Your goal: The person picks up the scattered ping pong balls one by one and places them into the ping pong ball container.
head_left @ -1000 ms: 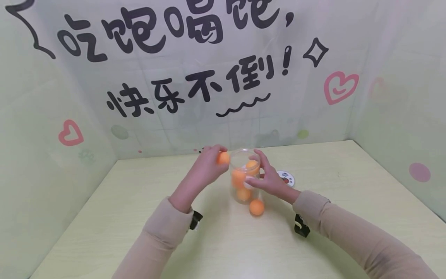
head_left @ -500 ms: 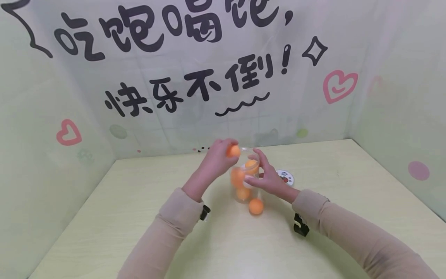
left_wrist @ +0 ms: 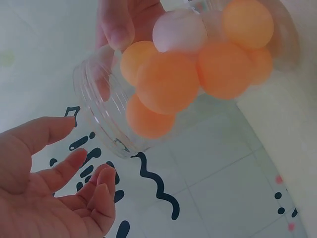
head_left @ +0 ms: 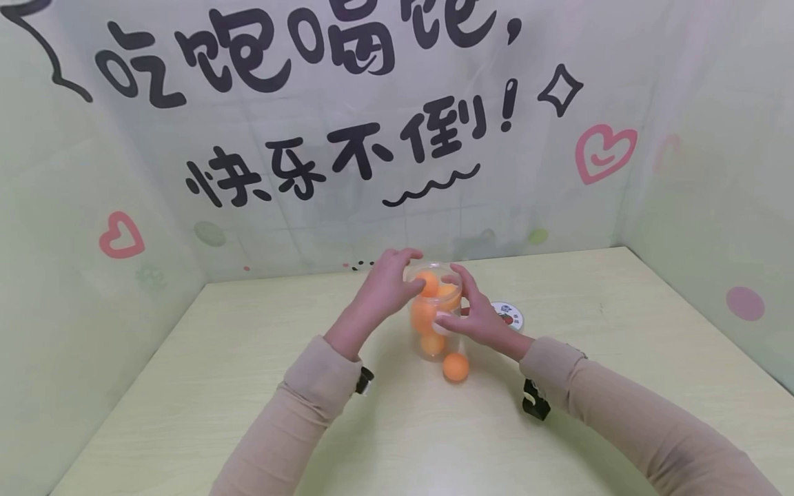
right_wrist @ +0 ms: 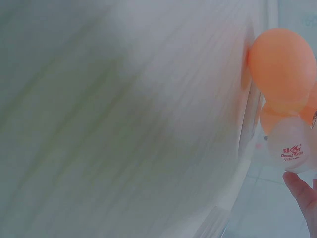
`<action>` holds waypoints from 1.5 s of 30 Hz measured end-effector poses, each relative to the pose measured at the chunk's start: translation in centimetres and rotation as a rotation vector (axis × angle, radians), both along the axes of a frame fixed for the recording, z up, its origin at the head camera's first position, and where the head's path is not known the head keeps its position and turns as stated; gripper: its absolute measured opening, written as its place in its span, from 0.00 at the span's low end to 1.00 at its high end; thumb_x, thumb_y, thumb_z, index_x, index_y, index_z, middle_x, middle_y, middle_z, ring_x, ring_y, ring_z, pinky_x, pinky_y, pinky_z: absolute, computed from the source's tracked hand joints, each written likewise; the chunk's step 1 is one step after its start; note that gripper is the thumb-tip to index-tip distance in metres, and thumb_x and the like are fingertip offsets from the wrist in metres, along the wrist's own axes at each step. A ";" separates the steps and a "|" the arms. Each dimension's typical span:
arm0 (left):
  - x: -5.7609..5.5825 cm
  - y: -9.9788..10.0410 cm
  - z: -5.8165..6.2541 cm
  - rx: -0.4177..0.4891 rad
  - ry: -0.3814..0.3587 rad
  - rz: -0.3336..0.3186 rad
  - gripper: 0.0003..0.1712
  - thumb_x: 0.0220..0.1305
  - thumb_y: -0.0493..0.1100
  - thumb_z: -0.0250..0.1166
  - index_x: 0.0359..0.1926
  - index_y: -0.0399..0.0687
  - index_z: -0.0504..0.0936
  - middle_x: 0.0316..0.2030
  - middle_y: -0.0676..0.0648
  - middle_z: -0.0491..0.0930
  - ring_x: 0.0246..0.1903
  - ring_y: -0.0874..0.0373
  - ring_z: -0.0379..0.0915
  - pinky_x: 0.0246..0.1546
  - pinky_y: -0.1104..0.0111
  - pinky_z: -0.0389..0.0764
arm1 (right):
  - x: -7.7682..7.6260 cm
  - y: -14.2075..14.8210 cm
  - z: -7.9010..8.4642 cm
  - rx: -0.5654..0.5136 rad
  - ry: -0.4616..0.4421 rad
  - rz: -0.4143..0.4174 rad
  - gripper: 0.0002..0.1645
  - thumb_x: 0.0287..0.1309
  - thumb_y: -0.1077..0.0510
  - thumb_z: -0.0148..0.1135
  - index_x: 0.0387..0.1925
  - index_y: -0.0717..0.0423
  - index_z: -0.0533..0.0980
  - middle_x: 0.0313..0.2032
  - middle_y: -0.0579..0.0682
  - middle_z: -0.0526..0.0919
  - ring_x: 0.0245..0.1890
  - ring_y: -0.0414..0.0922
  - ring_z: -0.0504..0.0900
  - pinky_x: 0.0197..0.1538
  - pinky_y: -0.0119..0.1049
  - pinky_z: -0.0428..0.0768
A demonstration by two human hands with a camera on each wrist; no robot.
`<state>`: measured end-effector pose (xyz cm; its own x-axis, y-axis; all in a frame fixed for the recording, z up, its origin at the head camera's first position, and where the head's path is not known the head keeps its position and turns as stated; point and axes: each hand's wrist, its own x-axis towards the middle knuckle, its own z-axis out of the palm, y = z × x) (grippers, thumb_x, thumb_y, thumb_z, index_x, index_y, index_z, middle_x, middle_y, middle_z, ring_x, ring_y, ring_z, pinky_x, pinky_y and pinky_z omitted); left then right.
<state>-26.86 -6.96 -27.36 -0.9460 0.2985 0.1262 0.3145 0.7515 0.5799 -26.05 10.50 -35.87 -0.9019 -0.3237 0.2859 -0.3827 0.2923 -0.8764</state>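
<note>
A clear plastic jar stands upright on the table, holding several orange table tennis balls and a white table tennis ball. My right hand grips the jar's right side, thumb in front. Beside the jar's mouth, my left hand has its fingers spread and relaxed, with nothing between them. The uppermost orange ball lies just inside the rim near the left thumb. One loose orange ball rests on the table in front of the jar. Red print shows on the white ball in the right wrist view.
Behind the right hand lies a white round disc with a printed picture, partly covered. The pale wood-grain table meets a printed curtain at the back and sides. Black wrist camera mounts hang under the sleeves.
My left hand has moved right to the jar's mouth and let go of an orange ball, which is now inside the jar. The right hand keeps its hold on the jar.
</note>
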 end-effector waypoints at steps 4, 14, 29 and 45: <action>-0.2 -0.8 -0.7 0.054 -0.004 -0.018 0.33 0.58 0.49 0.62 0.63 0.47 0.64 0.59 0.42 0.65 0.56 0.46 0.64 0.54 0.54 0.69 | 0.2 -0.1 0.1 -0.002 0.006 0.002 0.50 0.53 0.62 0.62 0.68 0.53 0.42 0.65 0.60 0.57 0.57 0.55 0.64 0.53 0.52 0.71; -1.8 -3.1 -4.8 0.261 -0.042 -0.171 0.42 0.57 0.53 0.64 0.68 0.52 0.55 0.66 0.45 0.56 0.61 0.43 0.58 0.56 0.51 0.67 | 0.2 -0.1 0.0 0.004 -0.007 -0.005 0.50 0.53 0.61 0.62 0.69 0.51 0.42 0.65 0.59 0.57 0.58 0.55 0.63 0.53 0.52 0.70; -2.3 -2.8 -9.6 0.541 -0.031 -0.219 0.42 0.55 0.43 0.66 0.67 0.54 0.56 0.65 0.46 0.59 0.60 0.46 0.61 0.58 0.53 0.65 | -2.0 0.6 -2.7 -0.012 0.018 -0.009 0.52 0.51 0.56 0.65 0.69 0.41 0.42 0.66 0.52 0.58 0.58 0.51 0.64 0.53 0.52 0.71; -2.8 -1.9 -9.9 0.527 -0.094 -0.250 0.49 0.51 0.45 0.70 0.67 0.58 0.48 0.67 0.47 0.55 0.60 0.47 0.62 0.55 0.55 0.70 | -1.9 0.7 -2.5 -0.005 0.019 0.007 0.52 0.52 0.52 0.64 0.69 0.44 0.42 0.66 0.54 0.57 0.60 0.53 0.63 0.53 0.51 0.72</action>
